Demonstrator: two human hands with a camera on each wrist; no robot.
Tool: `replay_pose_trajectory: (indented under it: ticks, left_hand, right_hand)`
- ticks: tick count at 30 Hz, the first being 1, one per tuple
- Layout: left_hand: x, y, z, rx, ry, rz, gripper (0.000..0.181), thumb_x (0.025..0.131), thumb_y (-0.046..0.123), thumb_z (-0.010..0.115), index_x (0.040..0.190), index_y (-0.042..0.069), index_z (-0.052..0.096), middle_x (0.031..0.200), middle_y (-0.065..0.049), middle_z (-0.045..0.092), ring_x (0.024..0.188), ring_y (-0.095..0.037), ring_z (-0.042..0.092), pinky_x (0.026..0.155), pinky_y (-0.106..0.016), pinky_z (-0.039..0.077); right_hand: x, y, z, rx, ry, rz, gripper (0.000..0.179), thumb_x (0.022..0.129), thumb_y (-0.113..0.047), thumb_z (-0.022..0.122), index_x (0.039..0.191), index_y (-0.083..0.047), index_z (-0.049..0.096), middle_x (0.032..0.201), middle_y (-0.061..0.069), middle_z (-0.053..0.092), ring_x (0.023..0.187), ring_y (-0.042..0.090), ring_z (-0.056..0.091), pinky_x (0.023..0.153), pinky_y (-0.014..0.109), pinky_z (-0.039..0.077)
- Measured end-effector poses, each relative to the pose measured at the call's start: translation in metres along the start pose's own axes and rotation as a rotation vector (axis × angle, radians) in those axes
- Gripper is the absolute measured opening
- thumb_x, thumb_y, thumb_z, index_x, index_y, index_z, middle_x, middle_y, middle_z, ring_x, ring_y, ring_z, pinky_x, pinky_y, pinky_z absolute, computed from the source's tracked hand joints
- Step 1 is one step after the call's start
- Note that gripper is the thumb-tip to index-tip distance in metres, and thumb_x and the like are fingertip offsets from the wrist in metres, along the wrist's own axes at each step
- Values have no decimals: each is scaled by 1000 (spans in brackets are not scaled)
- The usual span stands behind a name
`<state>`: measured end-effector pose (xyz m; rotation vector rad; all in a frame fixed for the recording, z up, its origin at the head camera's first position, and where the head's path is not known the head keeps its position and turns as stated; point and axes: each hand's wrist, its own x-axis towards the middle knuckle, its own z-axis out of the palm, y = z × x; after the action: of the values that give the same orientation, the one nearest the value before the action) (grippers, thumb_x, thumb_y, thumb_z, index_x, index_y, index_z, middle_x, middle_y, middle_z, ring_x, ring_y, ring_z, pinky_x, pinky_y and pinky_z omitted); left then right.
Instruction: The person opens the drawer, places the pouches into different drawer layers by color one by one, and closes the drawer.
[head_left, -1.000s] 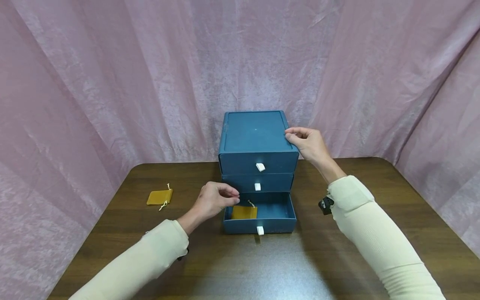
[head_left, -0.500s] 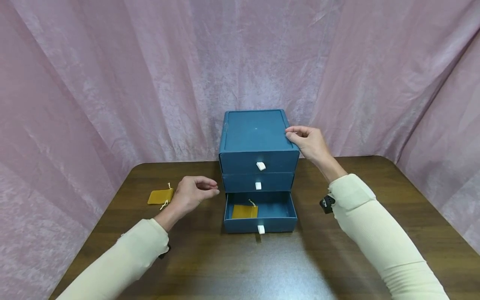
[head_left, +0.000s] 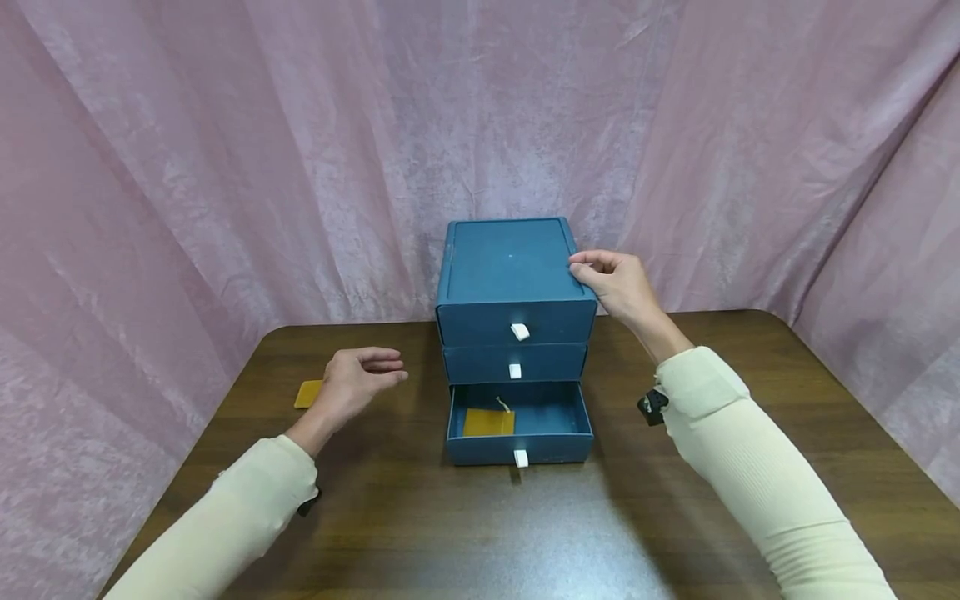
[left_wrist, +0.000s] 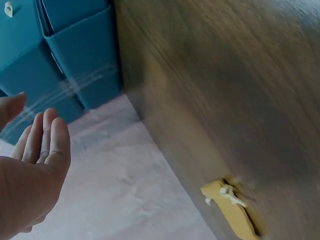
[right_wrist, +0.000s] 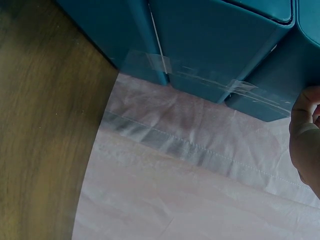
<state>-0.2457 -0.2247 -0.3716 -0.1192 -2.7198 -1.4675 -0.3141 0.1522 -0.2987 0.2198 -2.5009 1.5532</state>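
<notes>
A blue three-tier drawer box (head_left: pixel 510 262) stands at the back of the table, its bottom drawer (head_left: pixel 551 417) pulled out. Inside that drawer lies a mustard-yellow drawstring pouch (head_left: pixel 487 422) with a pale cord. My right hand (head_left: pixel 621 287) grips the right top edge of the box with curled fingers. Left of the box, my left hand (head_left: pixel 348 383) is in the air with fingers extended, holding nothing. A second yellow pouch (head_left: pixel 308 394) on the table is partly hidden behind it; the left wrist view shows this pouch (left_wrist: pixel 230 210) with its knotted cord.
White pull tabs mark the drawer fronts, one on the top drawer (head_left: pixel 551 323) and one on the middle drawer (head_left: pixel 551 364). Clear tape (right_wrist: pixel 200 77) runs along the box's side. A pink curtain (head_left: pixel 480 125) hangs behind the brown wooden table (head_left: pixel 450 533).
My left hand has moved left from above the open drawer toward the pouch on the table, its fingers spreading slightly. My right hand has stayed at the box's edge.
</notes>
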Motion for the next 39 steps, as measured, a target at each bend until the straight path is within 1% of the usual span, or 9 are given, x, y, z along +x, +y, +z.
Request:
replay_pose_trajectory:
  ticks: [7, 12, 17, 20, 23, 28, 30, 35, 39]
  left_hand:
    - [2, -11, -9, 32, 47, -16, 35, 88, 14, 79, 119, 1, 71, 111, -14, 73, 102, -26, 70, 77, -23, 56]
    - [4, -17, -14, 89, 75, -45, 34, 88, 19, 79, 117, 3, 73, 110, -11, 74, 103, -27, 69, 80, -30, 56]
    - [4, -26, -19, 121, 104, -54, 33, 88, 19, 79, 116, 4, 74, 110, -11, 74, 102, -28, 69, 85, -39, 55]
    - [5, -32, -24, 145, 125, -61, 31, 88, 19, 79, 114, 5, 75, 109, -10, 74, 102, -28, 69, 83, -39, 55]
    - [7, -40, -29, 155, 144, -75, 30, 88, 20, 79, 113, 5, 75, 108, -10, 74, 103, -29, 68, 83, -39, 54]
    - [8, -47, -35, 143, 166, -99, 31, 88, 20, 79, 113, 3, 75, 109, -12, 74, 108, -32, 66, 95, -45, 49]
    - [8, -49, -37, 140, 168, -106, 31, 88, 20, 79, 114, 2, 74, 110, -13, 73, 109, -33, 66, 97, -46, 48]
    - [9, -58, -41, 162, 180, -112, 32, 88, 18, 79, 114, 0, 74, 111, -14, 73, 108, -33, 67, 95, -45, 49]
    - [9, -68, -44, 178, 172, -143, 34, 88, 18, 79, 116, -1, 73, 112, -15, 72, 110, -34, 65, 95, -45, 50]
  right_hand:
    - [0, 1, -1, 6, -10, -4, 31, 100, -26, 63, 122, -5, 71, 79, 1, 51, 79, 18, 44, 62, 26, 36]
    - [0, 1, -1, 13, -7, 0, 31, 100, -25, 63, 122, -5, 71, 79, 0, 51, 79, 17, 44, 61, 26, 36]
    - [1, 2, -1, 16, -6, -2, 30, 100, -25, 63, 121, -5, 71, 79, 1, 51, 75, 16, 44, 59, 25, 36]
    - [1, 2, 0, 20, -4, -3, 29, 100, -24, 63, 121, -5, 71, 77, 1, 50, 71, 15, 43, 57, 24, 35]
    - [2, 2, 0, 23, -4, -3, 29, 100, -24, 63, 121, -5, 71, 77, 1, 50, 73, 15, 43, 59, 25, 36]
    - [2, 1, -1, 22, -8, -3, 30, 100, -24, 63, 121, -4, 71, 79, 1, 51, 80, 17, 44, 64, 26, 37]
    - [2, 1, -1, 21, -8, -4, 30, 100, -23, 63, 121, -4, 71, 80, 1, 50, 81, 18, 44, 64, 26, 36]
    - [2, 2, -1, 19, -7, -7, 30, 100, -23, 62, 121, -4, 71, 80, 2, 51, 82, 18, 45, 65, 26, 38]
    - [2, 2, 0, 20, -8, -3, 30, 100, -23, 63, 122, -4, 71, 81, 2, 52, 84, 18, 46, 67, 26, 39]
